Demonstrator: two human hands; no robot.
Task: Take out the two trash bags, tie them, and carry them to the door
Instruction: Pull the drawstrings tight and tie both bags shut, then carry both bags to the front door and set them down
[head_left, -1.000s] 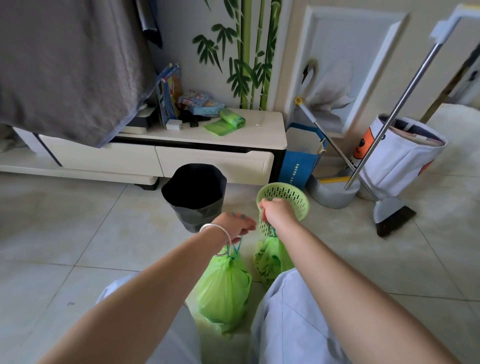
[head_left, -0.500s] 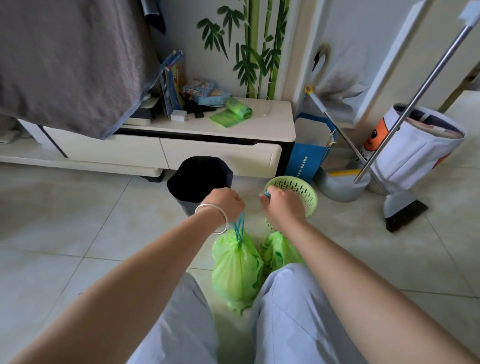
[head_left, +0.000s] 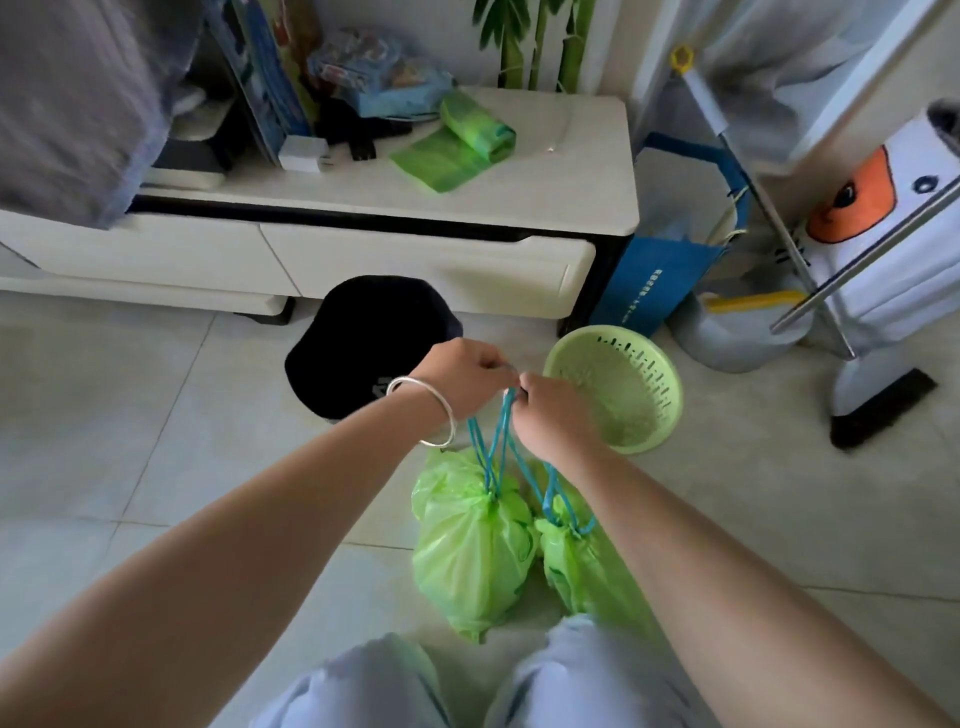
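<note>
Tiled floor (head_left: 130, 415): both grips, left hand (head_left: 460, 382) and right hand (head_left: 556, 415), clamp drawstrings (head_left: 498, 436); black bin (head_left: 363, 343), basket (head_left: 618, 384) beyond.

The fingertips of the left hand (head_left: 457, 382) and the right hand (head_left: 553, 415) curl out of sight where they meet, so which blue drawstring (head_left: 498, 436) each one pinches cannot be told. The right forearm covers part of the smaller green bag (head_left: 571, 561), and the knees hide the bottoms of both it and the larger green bag (head_left: 470, 551). The left wrist blocks the near rim of the black bin (head_left: 363, 332). The grey cloth (head_left: 72, 98) and the broom handle (head_left: 878, 244) run past the frame's edges. The packets on the surface (head_left: 519, 192) are too blurred to read.
</note>
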